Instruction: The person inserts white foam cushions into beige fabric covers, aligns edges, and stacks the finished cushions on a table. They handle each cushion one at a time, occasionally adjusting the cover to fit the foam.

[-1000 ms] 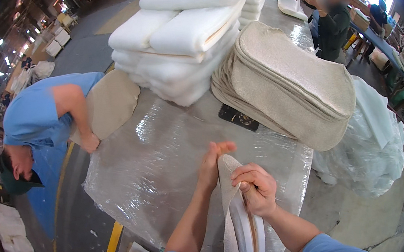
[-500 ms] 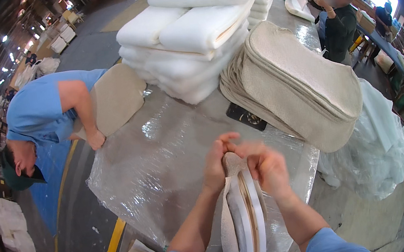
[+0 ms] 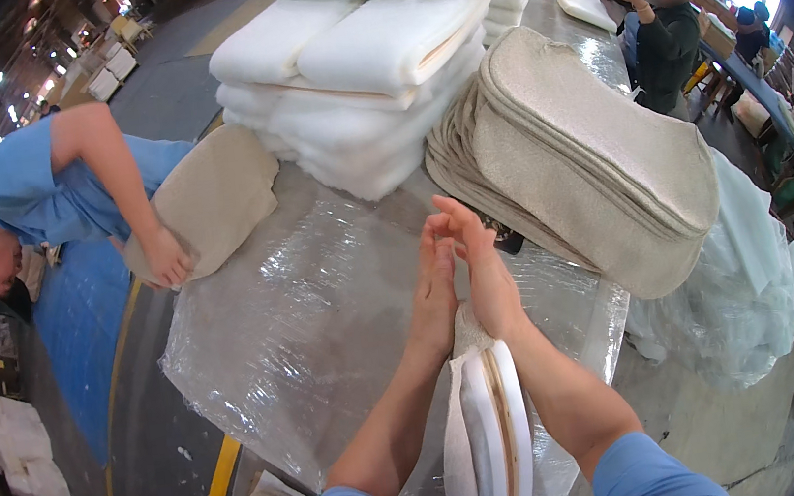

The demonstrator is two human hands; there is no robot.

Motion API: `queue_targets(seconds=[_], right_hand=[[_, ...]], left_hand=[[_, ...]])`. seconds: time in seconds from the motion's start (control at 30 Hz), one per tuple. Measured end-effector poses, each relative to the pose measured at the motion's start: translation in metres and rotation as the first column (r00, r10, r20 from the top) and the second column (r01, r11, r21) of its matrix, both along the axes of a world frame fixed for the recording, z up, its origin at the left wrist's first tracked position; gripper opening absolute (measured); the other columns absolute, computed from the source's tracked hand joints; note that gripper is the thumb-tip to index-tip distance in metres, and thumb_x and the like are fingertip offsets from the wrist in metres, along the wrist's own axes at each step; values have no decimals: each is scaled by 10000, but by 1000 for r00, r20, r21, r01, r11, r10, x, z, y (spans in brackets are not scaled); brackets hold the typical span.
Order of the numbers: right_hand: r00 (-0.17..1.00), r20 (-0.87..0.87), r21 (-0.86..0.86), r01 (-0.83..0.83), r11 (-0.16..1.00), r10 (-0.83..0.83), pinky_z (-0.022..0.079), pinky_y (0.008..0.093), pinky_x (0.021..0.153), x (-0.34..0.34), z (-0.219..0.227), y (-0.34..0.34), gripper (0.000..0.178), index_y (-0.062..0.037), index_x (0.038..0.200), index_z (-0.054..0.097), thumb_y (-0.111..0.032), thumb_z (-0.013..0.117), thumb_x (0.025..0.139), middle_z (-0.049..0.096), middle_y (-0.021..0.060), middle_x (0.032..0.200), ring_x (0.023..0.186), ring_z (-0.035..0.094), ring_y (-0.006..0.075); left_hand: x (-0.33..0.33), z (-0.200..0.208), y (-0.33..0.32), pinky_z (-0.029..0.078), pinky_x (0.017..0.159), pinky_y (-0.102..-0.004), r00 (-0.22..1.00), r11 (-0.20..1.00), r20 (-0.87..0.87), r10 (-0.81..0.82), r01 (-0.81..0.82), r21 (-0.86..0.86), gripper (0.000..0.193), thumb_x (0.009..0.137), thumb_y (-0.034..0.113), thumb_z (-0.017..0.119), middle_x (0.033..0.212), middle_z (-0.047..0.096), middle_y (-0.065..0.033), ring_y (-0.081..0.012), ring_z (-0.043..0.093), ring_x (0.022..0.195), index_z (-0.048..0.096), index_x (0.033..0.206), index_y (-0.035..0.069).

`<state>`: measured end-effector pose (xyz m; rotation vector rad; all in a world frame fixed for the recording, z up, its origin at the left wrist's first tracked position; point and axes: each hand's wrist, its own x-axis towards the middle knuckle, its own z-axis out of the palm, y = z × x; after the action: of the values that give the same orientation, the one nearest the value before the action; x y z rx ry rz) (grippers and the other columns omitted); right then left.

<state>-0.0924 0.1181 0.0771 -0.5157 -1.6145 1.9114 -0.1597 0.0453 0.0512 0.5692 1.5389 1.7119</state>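
Observation:
A long cushion piece (image 3: 486,425) stands on edge close to my body, with beige fabric outside, white padding inside and a thin wood-coloured layer between. Its narrow far end, wrapped in beige fabric, lies between the heels of my hands. My left hand (image 3: 435,288) is flat against the left side, fingers stretched forward. On the other side my right hand (image 3: 488,281) faces it, palm inward, fingers also extended and their tips near the left ones. Neither hand is closed around the piece. The fabric between the palms is partly hidden.
Plastic film covers the table (image 3: 278,332). Beige covers (image 3: 594,154) are stacked at right, white padding (image 3: 354,55) behind. At left a co-worker (image 3: 101,175) handles a beige piece (image 3: 213,206); another person (image 3: 673,31) works at far right. Crumpled clear plastic (image 3: 730,296) hangs beside the table.
My hands have gone from pinching the cushion's far end to lying flat on both sides with fingers extended. The co-worker at left has shifted left, an arm now over the beige piece.

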Motion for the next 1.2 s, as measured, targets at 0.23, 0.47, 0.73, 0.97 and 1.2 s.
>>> queue_targets(seconds=[0.23, 0.47, 0.73, 0.97, 1.2], right_hand=[[995, -73, 102, 78, 992, -71, 230, 452, 1273, 9, -20, -11, 1016, -56, 1652, 339, -841, 275, 1011, 365, 150, 1625, 1525, 324, 297], [990, -124, 309, 105, 945, -70, 273, 425, 1246, 28, -35, -17, 829, -17, 1620, 395, -663, 305, 1108, 429, 219, 1583, 1504, 389, 318], [988, -152, 327, 39, 944, 12, 489, 436, 1072, 89, -7, -23, 441, -5, 1329, 694, -226, 737, 950, 625, 198, 1422, 1310, 614, 340], [988, 15, 372, 136, 918, -153, 578, 395, 934, 82, 8, -29, 185, -17, 1072, 740, 15, 763, 892, 748, 138, 1221, 1173, 704, 334], [925, -205, 257, 365, 895, -319, 559, 447, 1002, 70, -22, -47, 54, -6, 944, 700, 25, 739, 921, 766, 141, 1137, 1142, 708, 327]], left_hand=[[-4, 22, 5, 293, 1233, -356, 988, 998, -150, -29, 37, 49, 618, 1151, 426, 392, 1655, 410, -121, -268, 377, 1521, 301, 1675, 112], [3, 35, -8, 322, 1232, -397, 963, 978, 176, 202, -190, -82, 646, 1134, 471, 393, 1598, 471, -163, -281, 414, 1506, 373, 1623, 49], [63, 58, -94, 333, 1239, -398, 983, 952, 85, -163, 134, 274, 760, 1060, 299, 623, 1636, 411, -146, -245, 412, 1507, 263, 1664, 8], [76, 49, -79, 471, 1135, -401, 867, 985, -482, 129, -170, -42, 402, 1055, 74, 599, 1506, 572, -224, -314, 588, 1365, 597, 1428, -76], [93, 45, -64, 521, 1058, -400, 721, 945, -637, 273, -325, 36, 317, 1084, 114, 553, 1347, 649, -213, -311, 651, 1235, 701, 1274, -92]])
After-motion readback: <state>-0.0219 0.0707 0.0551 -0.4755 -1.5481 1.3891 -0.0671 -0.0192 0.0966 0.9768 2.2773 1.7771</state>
